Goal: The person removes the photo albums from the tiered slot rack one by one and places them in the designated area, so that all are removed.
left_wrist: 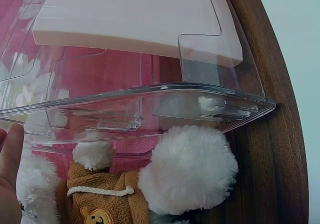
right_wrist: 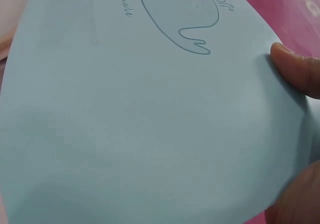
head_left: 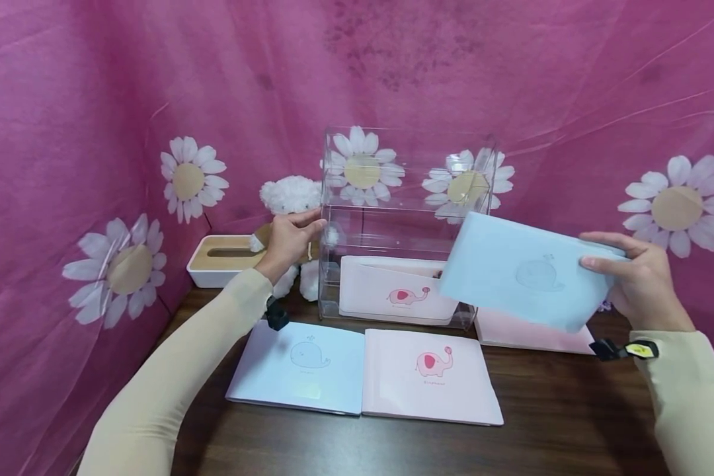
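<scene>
In the head view my right hand (head_left: 645, 277) pinches a light-blue booklet (head_left: 488, 284) by its right edge, thumb on the cover. The booklet is tilted in the air, overlapping the right side of a clear plastic rack (head_left: 404, 248). Its cover has a whale drawing labelled "Whale" in the right wrist view. My left hand (head_left: 288, 241) touches the rack's left side with nearly straight fingers. A pink elephant booklet (head_left: 369, 297) stands in the rack's lowest tier; the upper tiers show no booklets.
On the wooden table (head_left: 428, 449) lie a blue whale booklet (head_left: 291, 383) and a pink elephant booklet (head_left: 393, 390), side by side. Another pink booklet (head_left: 535, 334) lies right of the rack. A white teddy bear (head_left: 291, 192) and a tissue box (head_left: 217, 261) stand to its left.
</scene>
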`<state>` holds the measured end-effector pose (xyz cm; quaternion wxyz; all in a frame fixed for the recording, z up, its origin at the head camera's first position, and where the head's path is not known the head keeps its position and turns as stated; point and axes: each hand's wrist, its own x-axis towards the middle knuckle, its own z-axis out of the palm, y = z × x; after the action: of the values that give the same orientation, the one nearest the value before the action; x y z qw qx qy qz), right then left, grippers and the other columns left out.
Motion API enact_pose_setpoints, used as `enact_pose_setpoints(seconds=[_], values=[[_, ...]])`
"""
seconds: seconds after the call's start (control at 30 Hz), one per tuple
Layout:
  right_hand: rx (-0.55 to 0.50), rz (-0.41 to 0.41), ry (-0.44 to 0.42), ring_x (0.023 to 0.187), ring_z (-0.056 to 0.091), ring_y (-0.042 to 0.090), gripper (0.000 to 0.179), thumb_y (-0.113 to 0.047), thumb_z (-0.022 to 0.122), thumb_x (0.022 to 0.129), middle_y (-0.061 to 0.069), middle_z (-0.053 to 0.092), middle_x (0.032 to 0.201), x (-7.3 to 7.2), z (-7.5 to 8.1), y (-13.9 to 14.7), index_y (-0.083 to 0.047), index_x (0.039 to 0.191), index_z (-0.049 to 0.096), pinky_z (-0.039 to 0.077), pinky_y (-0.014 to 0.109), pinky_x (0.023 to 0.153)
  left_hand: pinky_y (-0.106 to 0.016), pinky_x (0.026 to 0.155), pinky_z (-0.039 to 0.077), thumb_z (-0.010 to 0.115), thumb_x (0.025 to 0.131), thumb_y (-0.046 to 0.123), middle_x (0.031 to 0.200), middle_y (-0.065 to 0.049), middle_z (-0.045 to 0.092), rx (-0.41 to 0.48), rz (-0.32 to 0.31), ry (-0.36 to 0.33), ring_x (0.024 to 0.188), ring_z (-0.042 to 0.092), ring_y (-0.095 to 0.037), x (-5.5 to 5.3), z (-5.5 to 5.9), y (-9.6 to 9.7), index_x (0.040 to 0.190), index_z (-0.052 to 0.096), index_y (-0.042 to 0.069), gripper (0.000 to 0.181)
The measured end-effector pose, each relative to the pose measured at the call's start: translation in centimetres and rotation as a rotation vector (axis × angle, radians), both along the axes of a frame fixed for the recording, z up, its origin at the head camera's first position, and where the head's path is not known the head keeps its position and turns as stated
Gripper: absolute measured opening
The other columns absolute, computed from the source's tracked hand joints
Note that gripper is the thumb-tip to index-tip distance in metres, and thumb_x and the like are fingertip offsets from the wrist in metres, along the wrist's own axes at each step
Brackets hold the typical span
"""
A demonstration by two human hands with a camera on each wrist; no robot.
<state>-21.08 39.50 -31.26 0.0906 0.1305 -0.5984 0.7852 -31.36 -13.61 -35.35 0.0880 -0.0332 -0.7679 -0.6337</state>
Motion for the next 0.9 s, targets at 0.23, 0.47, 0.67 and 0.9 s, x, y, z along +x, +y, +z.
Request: enact_pose_setpoints(seconds=[0.23,0.47,0.67,0.9], values=[[0.083,-0.046,-0.06,0.082,0.078,0.016,0.044,0.024,0.053,0.09,0.003,0.08,0.105,1.5,-2.6,3.0,0.002,0.123,0.071,0.065,0.029,0.065,-0.028,0.095,0.06,0.077,0.091,0.024,0.135,-0.008,0.067,-0.014,0.008,0.008,0.123,0.066,-0.018,0.0,0.0,-0.1,0.13,0.069,0.015,0.041],[0.199,-0.021,-0.129,0.08,0.078,0.015,0.045,0.023,0.052,0.092,-0.001,0.08,0.102,2.6,-5.0,5.9,-0.005,0.118,0.075,0.065,0.031,0.06,-0.028,0.093,0.06,0.078,0.09,0.025,0.134,-0.007,0.068,-0.013,0.011,0.005,0.12,0.068,-0.019,0.1,0.1,0.0,0.129,0.07,0.015,0.041],[0.247,0.113,-0.196,0.083,0.078,0.015,0.051,0.022,0.045,0.096,-0.001,0.08,0.104,3.7,-7.1,8.5,-0.011,0.12,0.075,0.065,0.033,0.062,-0.027,0.092,0.06,0.077,0.091,0.022,0.135,-0.008,0.067,-0.002,0.003,-0.005,0.12,0.068,-0.02,0.1,-0.1,0.0,0.13,0.069,0.015,0.04],[0.223,0.282,-0.274,0.089,0.078,0.018,0.055,0.021,0.037,0.098,0.001,0.08,0.11,4.5,-9.5,10.8,-0.011,0.122,0.074,0.066,0.036,0.069,-0.028,0.09,0.061,0.077,0.091,0.024,0.133,-0.008,0.069,-0.007,0.008,0.009,0.117,0.07,-0.02,0.0,-0.1,0.0,0.13,0.069,0.014,0.042]])
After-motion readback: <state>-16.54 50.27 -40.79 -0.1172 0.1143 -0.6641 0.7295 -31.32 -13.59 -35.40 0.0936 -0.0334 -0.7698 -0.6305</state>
